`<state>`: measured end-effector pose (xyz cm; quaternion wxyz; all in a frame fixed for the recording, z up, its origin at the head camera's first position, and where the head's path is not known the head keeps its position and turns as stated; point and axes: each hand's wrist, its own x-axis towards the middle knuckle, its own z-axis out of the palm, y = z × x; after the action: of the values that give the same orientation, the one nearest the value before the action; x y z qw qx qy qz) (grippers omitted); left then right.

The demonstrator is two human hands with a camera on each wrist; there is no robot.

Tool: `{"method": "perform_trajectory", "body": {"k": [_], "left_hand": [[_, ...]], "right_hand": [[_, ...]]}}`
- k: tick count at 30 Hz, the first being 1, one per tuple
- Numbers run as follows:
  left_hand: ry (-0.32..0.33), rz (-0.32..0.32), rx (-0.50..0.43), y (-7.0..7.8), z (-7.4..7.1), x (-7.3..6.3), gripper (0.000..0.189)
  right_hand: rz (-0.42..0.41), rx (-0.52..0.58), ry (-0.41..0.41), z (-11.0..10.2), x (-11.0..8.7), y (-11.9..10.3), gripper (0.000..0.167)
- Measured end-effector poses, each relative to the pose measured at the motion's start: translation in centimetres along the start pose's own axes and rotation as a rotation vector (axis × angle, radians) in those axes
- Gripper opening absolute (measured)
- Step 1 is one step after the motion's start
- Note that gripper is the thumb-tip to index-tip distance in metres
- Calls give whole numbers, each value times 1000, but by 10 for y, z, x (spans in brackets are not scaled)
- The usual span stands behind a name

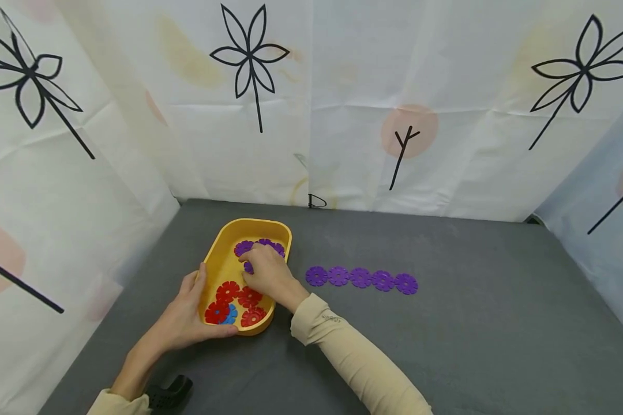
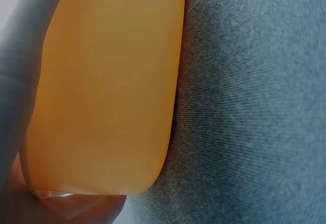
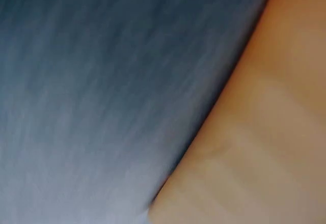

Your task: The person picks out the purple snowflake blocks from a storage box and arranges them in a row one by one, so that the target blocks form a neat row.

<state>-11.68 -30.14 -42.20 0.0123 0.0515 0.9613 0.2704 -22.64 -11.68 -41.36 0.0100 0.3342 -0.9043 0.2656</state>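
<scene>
At the near left corner of a yellow plastic tray (image 1: 213, 271), my left hand (image 1: 184, 320) grips the wall, thumb along the near rim and fingers on the left side. The left wrist view shows the tray's outer wall (image 2: 107, 91) close up. My right hand (image 1: 269, 274) reaches into the tray's far half, a purple flower-shaped disc (image 1: 248, 267) between its thumb and fingers. More purple discs (image 1: 244, 248) lie just beyond the fingertips. Several red flower discs (image 1: 228, 291) and a blue one (image 1: 231, 315) sit in the near end. The right wrist view is blurred.
Right of the tray, several purple discs (image 1: 360, 277) form a row on the grey tabletop (image 1: 472, 311). A black curved object (image 1: 171, 393) lies by the left wrist. Printed white cloth (image 1: 342, 75) hangs behind and at both sides.
</scene>
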Motion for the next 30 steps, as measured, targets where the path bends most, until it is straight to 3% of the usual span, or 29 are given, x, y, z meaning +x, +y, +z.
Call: {"method": "perform_trajectory", "body": {"k": [3,7,12,20,25,30], "left_hand": [[-7,-2,1,0,1,1,144],[-7,-1,-5,1,3,1,144],[1,-8,-5,1,2,1,144],[1,-24,-1,1,1,1,143],[1,-26,4,0,1,1,144],[-4,-30,6,1,0,0,144]], "right_hand": [[34,-73,-7,0,0,2,28],[59,-169,-31,3,-2,2,15],[70,-274,-73,8,-3,-1,14],[115,-241,-65,10,-1,-3,8],[90,-176,-46,8,-1,-3,11],[86,-218,-72,8,0,-4,7]]}}
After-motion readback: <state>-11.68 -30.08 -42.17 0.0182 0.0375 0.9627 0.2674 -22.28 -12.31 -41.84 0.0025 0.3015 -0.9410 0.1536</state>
